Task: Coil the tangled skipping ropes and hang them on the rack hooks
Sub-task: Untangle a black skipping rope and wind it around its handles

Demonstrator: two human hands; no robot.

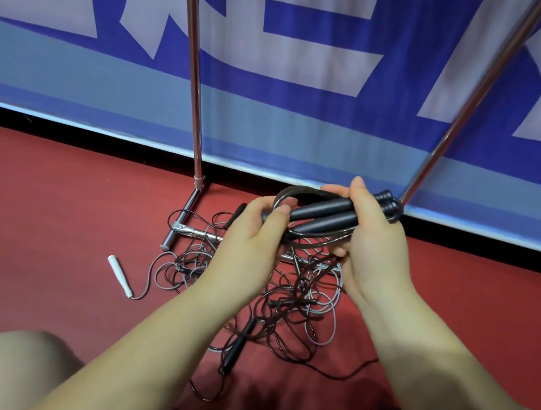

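Fingers of both the left hand (254, 234) and right hand (376, 233) curl round two dark handles (323, 212), lying left-to-right, seemingly bundled with cord (298, 193).

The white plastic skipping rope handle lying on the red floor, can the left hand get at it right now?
Probably not yet: the left hand pinches the dark cord beside the paired black handles. The white handle lies uncovered, clear of the tangle.

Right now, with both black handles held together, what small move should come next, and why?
Probably wind another loop: the right hand grips the paired handles, the left hand pinches a cord loop, and cord trails down into the floor tangle.
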